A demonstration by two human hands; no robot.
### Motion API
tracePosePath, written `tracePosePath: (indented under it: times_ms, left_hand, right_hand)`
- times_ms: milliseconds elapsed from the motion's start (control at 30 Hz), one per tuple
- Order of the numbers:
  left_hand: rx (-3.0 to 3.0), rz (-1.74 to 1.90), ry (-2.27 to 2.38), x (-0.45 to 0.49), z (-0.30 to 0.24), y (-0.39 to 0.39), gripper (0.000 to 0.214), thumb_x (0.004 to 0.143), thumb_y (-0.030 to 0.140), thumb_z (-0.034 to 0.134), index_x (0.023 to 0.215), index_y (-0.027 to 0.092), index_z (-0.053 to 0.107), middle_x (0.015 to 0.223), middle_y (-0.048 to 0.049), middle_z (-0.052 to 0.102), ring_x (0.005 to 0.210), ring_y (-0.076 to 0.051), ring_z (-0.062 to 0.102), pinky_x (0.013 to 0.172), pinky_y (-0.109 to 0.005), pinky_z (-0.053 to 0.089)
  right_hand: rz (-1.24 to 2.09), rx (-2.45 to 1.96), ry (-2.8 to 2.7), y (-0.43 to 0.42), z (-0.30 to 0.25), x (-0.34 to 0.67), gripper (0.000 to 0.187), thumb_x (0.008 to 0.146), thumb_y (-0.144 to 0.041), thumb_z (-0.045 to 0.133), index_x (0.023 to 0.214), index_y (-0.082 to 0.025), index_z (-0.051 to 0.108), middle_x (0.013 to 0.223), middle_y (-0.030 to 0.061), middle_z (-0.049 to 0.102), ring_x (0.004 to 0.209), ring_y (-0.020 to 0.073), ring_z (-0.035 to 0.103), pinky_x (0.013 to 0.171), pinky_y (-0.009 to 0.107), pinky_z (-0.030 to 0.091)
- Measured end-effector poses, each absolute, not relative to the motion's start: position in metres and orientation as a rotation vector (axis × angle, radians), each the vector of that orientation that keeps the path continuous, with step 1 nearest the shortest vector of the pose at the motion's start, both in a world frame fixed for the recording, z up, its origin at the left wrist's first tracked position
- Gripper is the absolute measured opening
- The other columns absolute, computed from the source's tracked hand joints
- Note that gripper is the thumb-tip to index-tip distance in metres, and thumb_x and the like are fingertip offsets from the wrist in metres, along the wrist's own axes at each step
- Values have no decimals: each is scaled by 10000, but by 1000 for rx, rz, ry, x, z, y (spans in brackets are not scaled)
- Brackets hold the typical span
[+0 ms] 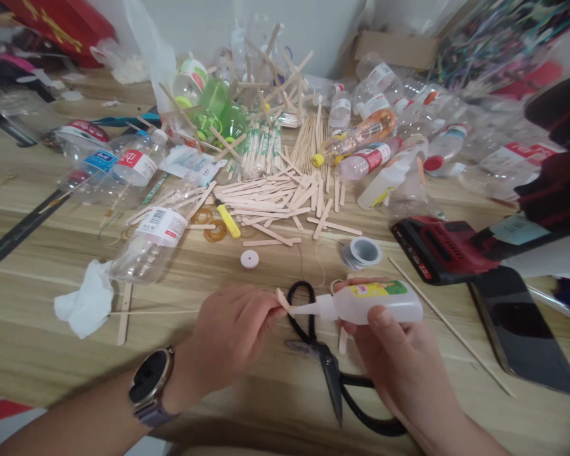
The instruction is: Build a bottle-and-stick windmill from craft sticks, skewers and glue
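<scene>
A: What does each hand hold?

B: The left hand (pixel 240 332) pinches a small wooden stick (pixel 283 300) between thumb and fingertips. The right hand (pixel 401 354) is closed around a bottle (pixel 380 304), thumb on the near side, fingers beneath and behind.

A: Why is the bottle held nearly level?

B: Presumably to aim its nozzle (pixel 308 308) at the stick while leaving the thumb free to press. The tip meets the stick's lower end in this view; actual contact cannot be confirmed.

A: Where does the stick lie relative to the grip?

B: It projects past the left fingertips, tilted, on the side facing the right hand; the remainder is hidden. So short a projection probably steadies the piece yet leaves its end exposed.

A: And the skewer (pixel 156 311)?

B: It crosses a second stick (pixel 124 323) at the left and runs toward the left hand. Whether the fingers grip it too cannot be told.

A: Why are the scissors (pixel 330 370) there?

B: They lie open on the table (pixel 266 399) between the hands, one loop behind the nozzle, perhaps for easy reach. Beyond are a disc (pixel 249 259), a spool (pixel 362 252) and a heap of sticks (pixel 270 197).
</scene>
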State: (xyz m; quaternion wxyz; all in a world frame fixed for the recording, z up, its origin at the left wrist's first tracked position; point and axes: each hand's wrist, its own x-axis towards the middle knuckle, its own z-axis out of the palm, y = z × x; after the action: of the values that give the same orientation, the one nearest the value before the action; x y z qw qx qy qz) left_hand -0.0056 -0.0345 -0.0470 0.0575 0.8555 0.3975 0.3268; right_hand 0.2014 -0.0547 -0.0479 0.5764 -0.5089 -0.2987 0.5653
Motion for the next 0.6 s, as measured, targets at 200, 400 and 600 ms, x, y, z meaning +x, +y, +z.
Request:
tracePosePath:
  times_ms: [200,400,600]
  left_hand:
    - [2594,1002,1202,-6,-48,-35,257,1029,224,389,851,197,573,667,8,646,595,-152,612,573,-261,435]
    - [2608,1005,1191,-5,-47,-34,284,1037,231,369,847,178,573,663,4,639,589,-146,604,545,-258,417]
    - [2665,1034,1132,-4,-48,-32,306,1040,215,334,840,169,561,666,-4,655,575,-152,605,535,-270,424]
  right_hand:
    - [1310,-1155,-682,-54,-50,202,336,619,-490,864,795,-260,694,865,35,748,605,161,613,544,273,514]
    - [1278,-1185,-690,-52,-46,200,346,599,-502,871,782,-267,694,765,36,725,590,169,608,521,273,522]
    - [1280,-1215,-719,-52,-47,199,384,599,-551,854,806,-271,691,769,41,723,598,174,621,549,282,539]
